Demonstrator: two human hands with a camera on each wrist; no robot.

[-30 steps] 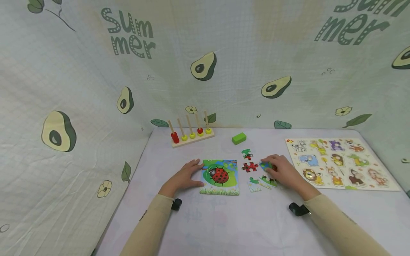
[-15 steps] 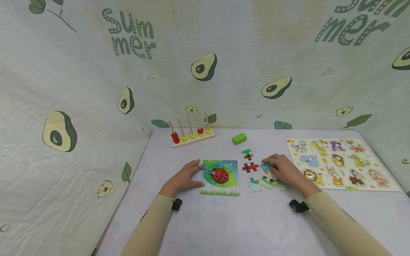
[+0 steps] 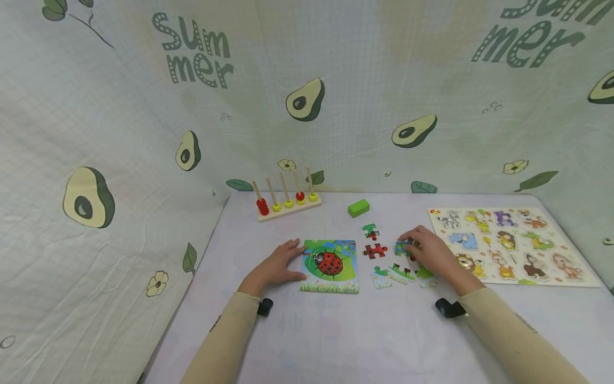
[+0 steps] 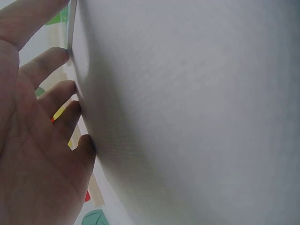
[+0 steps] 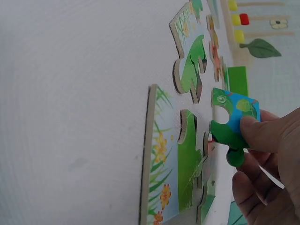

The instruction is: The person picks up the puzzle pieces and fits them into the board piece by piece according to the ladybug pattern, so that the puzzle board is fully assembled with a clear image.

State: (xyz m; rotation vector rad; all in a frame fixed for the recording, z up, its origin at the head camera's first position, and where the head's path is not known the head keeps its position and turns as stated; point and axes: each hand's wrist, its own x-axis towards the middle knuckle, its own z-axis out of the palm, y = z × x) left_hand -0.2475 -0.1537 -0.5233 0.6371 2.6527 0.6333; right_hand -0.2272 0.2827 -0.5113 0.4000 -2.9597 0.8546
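A square ladybug puzzle board (image 3: 330, 266) lies on the table. Beside its left edge my left hand (image 3: 278, 265) rests with fingers spread, thumb and forefinger right at the board's side. In the left wrist view the left hand (image 4: 42, 126) shows its palm and loosely extended fingers. My right hand (image 3: 428, 253) pinches a blue and green puzzle piece (image 5: 236, 119) between thumb and fingers, tilted up over the other pieces. Left of that hand lie a red puzzle piece (image 3: 375, 250), a green and red one (image 3: 370, 231) and a grass-edged piece (image 3: 381, 277). Further pieces are partly hidden under the right hand.
A wooden bead stacker (image 3: 289, 207) with red and yellow beads stands at the back left. Right of it is a green block (image 3: 358, 208). An animal peg board (image 3: 510, 245) lies at the right, close to the right forearm. Printed cloth hangs behind the table.
My right hand has moved slightly right with the blue and green puzzle piece, uncovering more of the pieces below it. The left hand and the ladybug board have stayed in place.
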